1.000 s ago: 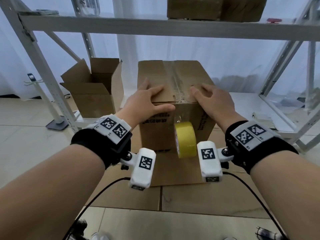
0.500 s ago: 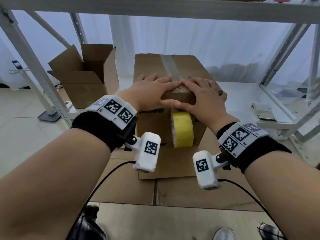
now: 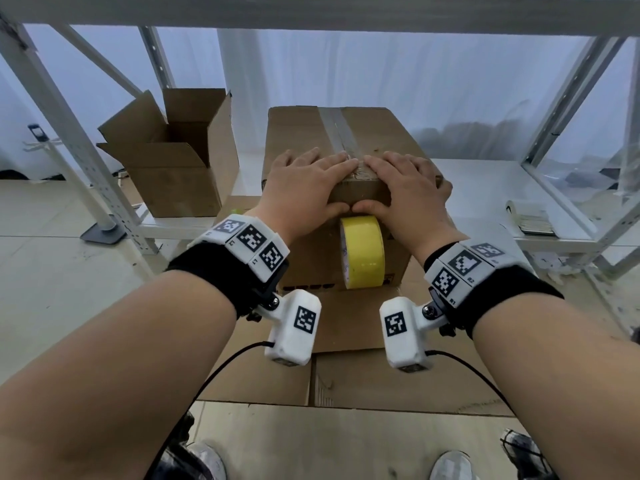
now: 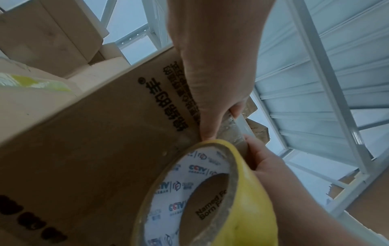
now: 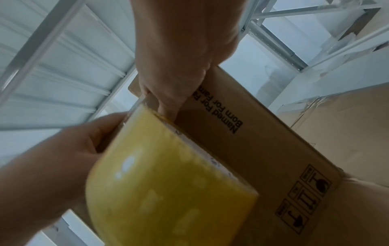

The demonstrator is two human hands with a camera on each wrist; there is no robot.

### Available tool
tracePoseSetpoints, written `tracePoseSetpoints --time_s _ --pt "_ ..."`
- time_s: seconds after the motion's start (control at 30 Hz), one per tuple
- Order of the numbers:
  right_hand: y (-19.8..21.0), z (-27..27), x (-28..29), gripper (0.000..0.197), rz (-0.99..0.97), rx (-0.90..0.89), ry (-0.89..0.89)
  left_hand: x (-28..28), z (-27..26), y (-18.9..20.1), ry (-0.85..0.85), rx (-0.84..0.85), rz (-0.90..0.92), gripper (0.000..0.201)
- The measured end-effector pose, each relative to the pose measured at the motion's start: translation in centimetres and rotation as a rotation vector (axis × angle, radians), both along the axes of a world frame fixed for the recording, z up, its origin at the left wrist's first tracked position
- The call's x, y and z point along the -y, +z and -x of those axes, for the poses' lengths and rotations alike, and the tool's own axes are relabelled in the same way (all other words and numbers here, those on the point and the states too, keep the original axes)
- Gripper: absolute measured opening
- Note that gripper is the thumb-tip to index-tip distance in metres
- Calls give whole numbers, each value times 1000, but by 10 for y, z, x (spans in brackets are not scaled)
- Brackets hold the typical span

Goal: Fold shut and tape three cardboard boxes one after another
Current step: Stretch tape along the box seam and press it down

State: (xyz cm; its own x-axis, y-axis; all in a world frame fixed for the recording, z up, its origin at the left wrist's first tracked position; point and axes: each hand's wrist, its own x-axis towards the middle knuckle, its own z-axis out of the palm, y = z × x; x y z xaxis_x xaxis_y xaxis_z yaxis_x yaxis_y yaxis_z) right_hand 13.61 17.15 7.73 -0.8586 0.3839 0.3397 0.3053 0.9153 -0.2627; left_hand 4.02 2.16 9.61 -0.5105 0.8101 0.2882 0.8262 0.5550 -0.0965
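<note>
Just the background stuff here

White metal shelving (image 3: 86, 161) with a translucent curtain (image 3: 398, 74) behind, flattened cardboard sheets (image 3: 381, 379) on the floor, sneakers (image 3: 453, 465) at the bottom edge.

- Taped box (image 3: 374, 140): near top edge covered by both hands; the strip's end there is mostly hidden in the head view.
- Left hand (image 3: 304, 188): in the left wrist view only the thumb side shows; the fingers on the box top are out of sight.
- Right hand (image 3: 405, 192): likewise in the right wrist view.
- Yellow tape roll (image 3: 363, 252): its upper rim sits under the two thumbs; whether it hangs by the strip or touches the box front cannot be told. Cut off by the bottom edge in both wrist views.
- Open box (image 3: 173, 157): interior in shadow, contents cannot be told.
- Flat stack on the shelf (image 3: 533, 223): too small to identify.
</note>
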Motion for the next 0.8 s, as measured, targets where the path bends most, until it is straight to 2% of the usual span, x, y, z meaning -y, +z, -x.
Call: tracePoseSetpoints --time_s 0.1,0.23,0.27,0.33,0.43,0.53,0.6,0.67,0.8 --pt "3 -5 -7 58 91 -21 64 1 0 2 5 9 0 67" --pt "20 -18 -1 12 202 -265 -63 -8 -4 14 -66 112 -56 53" --pt "24 -21 1 8 229 -290 -62 -12 -5 17 -88 132 -68 49" --pt "27 -25 6 20 378 -197 -12 -17 -4 18 -107 116 -74 46" --pt "19 -28 17 46 712 58 -35 -20 -1 13 -123 0 -62 49" --pt "11 -27 22 39 1060 86 -70 -19 1 13 -116 0 15 69" --pt "9 -27 21 33 1217 71 -34 -19 3 15 -116 13 72 74" --pt "6 -28 21 35 1312 80 26 -21 6 15 -123 26 105 73" --pt "9 -27 23 39 1275 79 49 -25 8 15 -139 35 121 68"
